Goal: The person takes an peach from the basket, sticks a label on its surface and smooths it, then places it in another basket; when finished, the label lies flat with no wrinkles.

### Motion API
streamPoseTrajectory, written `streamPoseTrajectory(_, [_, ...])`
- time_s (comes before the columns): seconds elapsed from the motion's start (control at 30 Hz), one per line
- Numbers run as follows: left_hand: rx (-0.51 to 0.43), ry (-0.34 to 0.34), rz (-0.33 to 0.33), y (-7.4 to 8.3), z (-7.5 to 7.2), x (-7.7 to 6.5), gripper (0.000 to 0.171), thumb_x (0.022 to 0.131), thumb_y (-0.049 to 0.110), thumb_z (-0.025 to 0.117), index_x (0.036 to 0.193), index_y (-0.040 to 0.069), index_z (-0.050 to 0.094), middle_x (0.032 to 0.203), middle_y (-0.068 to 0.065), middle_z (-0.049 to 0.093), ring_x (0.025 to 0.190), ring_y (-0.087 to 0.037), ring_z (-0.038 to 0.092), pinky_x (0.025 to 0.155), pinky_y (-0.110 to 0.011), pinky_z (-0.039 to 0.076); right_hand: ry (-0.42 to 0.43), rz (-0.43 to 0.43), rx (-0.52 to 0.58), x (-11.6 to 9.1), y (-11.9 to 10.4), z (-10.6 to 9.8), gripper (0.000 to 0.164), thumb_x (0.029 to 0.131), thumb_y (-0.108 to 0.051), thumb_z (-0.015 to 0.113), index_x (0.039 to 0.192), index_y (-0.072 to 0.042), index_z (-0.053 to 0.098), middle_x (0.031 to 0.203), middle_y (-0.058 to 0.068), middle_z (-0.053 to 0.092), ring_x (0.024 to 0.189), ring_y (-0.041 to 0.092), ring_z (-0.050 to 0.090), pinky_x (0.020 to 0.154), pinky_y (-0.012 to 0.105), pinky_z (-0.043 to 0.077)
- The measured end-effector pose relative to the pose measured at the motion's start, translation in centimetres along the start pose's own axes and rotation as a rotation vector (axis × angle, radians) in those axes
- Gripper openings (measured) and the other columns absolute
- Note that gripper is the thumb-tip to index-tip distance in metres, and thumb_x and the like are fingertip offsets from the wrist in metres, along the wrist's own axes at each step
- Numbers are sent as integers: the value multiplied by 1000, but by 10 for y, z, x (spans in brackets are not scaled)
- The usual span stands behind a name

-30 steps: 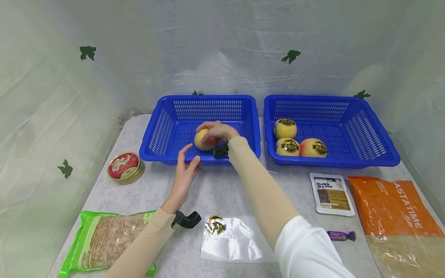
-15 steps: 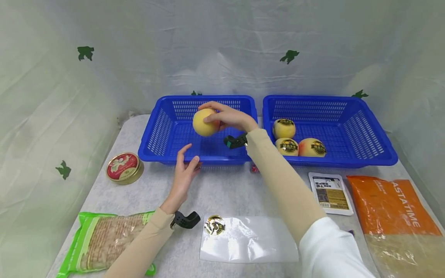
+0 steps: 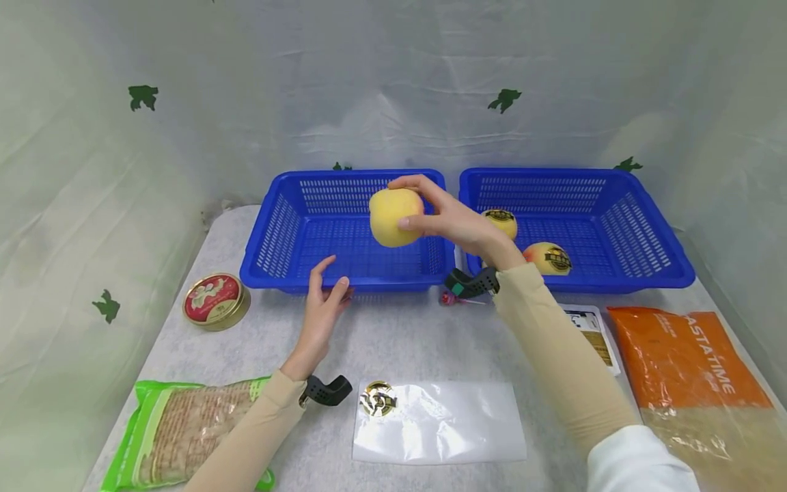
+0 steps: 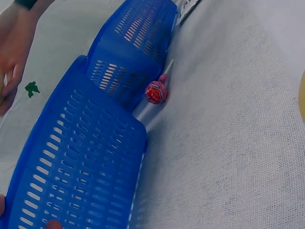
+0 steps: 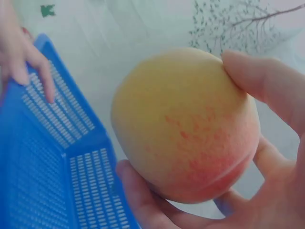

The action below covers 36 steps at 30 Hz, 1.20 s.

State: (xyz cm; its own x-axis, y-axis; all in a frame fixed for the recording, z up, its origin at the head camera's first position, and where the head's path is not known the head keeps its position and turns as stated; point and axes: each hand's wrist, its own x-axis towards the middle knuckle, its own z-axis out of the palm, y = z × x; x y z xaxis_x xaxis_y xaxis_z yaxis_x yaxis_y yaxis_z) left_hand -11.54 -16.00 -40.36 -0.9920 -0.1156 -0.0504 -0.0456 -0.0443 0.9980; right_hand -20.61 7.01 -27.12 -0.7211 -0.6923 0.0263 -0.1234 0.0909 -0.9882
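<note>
My right hand (image 3: 458, 222) holds up a large yellow peach (image 3: 393, 217) with a red blush, over the right part of the left blue basket (image 3: 369, 281). In the right wrist view thumb and fingers wrap the peach's sides. My left hand (image 3: 322, 307) is at that basket's front rim, thumb and index finger spread and extended across it, the others partly hidden outside. In the left wrist view only fingertips (image 4: 53, 224) show beside the basket wall. The right blue basket (image 3: 615, 281) contains stickered peaches (image 3: 549, 259), partly hidden by my right hand.
A lollipop (image 3: 449, 298) lies before the baskets. A round red tin (image 3: 215, 301) and a green-edged bag (image 3: 197, 430) are at left. Front centre lies a clear plastic bag (image 3: 443, 424). At right are a white-edged packet (image 3: 593, 335), under my forearm, and an orange bag (image 3: 695, 362).
My right hand has lifted the peach out of the left basket and carried it right and nearer. The forearm now covers part of the right basket and the packet. My left hand stays put.
</note>
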Motion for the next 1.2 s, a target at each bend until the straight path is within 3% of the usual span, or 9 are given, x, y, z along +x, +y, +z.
streamPoseTrajectory(0.17, [-6,-1,10,-1,0,0,50,93,28,49,138,24,27,106,-25,44,105,-39,47,92,-40,40,25,18,1,-31,20,-1,56,86,-19,60,136,-25,35,137,-6,26,111,24,44,90,44,39])
streamPoseTrajectory(0.3, [-9,-10,20,-2,0,1,51,93,28,48,139,23,27,108,-27,44,105,-39,46,93,-43,38,25,55,61,-55,46,-2,60,86,-20,61,137,-29,32,137,-3,27,111,27,45,90,45,40])
streamPoseTrajectory(0.47, [-24,-16,15,-2,0,1,51,93,26,48,139,20,26,110,-29,42,102,-32,49,95,-45,36,28,82,109,-87,72,3,61,86,-16,61,139,-22,31,137,4,29,111,32,45,86,46,42])
streamPoseTrajectory(0.67, [-31,-26,14,9,3,-5,50,95,19,45,140,15,24,110,-28,43,95,-23,51,95,-48,34,9,142,66,-119,105,14,62,81,-15,66,135,-22,36,137,3,33,108,30,49,85,44,42])
streamPoseTrajectory(0.9, [2,-18,10,17,7,-10,48,96,15,42,140,14,23,109,-27,43,89,-14,52,95,-46,35,64,169,-36,-129,146,31,61,76,-17,72,129,-18,43,130,3,40,110,25,45,92,40,36])
streamPoseTrajectory(1.2, [-20,-18,16,4,3,-1,48,95,21,45,139,19,26,107,-27,44,93,-22,52,95,-46,36,116,141,3,-130,156,40,62,77,-14,71,130,-18,39,132,4,36,113,27,40,96,44,32])
